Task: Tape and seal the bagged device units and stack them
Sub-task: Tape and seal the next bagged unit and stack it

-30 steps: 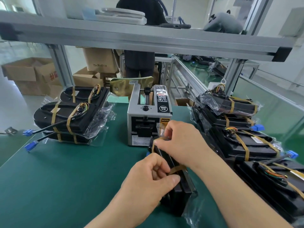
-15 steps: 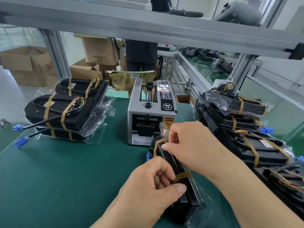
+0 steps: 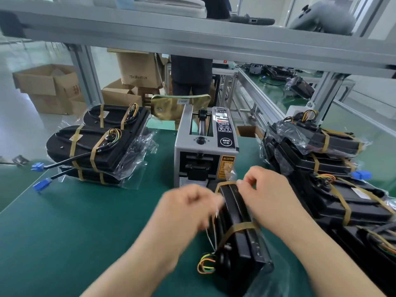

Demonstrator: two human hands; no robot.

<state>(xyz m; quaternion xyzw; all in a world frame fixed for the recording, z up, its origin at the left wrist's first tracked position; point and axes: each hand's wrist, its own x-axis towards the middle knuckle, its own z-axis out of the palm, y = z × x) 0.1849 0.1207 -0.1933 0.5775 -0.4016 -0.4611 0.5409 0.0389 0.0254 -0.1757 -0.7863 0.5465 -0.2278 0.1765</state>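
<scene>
Since the earlier frame our left hand has come off the near tape band and drawn leftward; it is blurred, so we cannot tell if its curled fingers hold anything; left of the tape dispenser lies the taped stack; just before the dispenser the bagged unit stands on edge, long axis running from the dispenser toward us; our right hand, the nearer one, pinches its far end; the unit must probably travel leftward to the stack.

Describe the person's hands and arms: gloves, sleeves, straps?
Left hand and right hand are bare: no gloves or rings seen. Left forearm and right forearm are bare to the frame edge; no sleeves, watch or wrist strap in view. The left hand is motion-blurred, so fine detail is unclear.
</scene>
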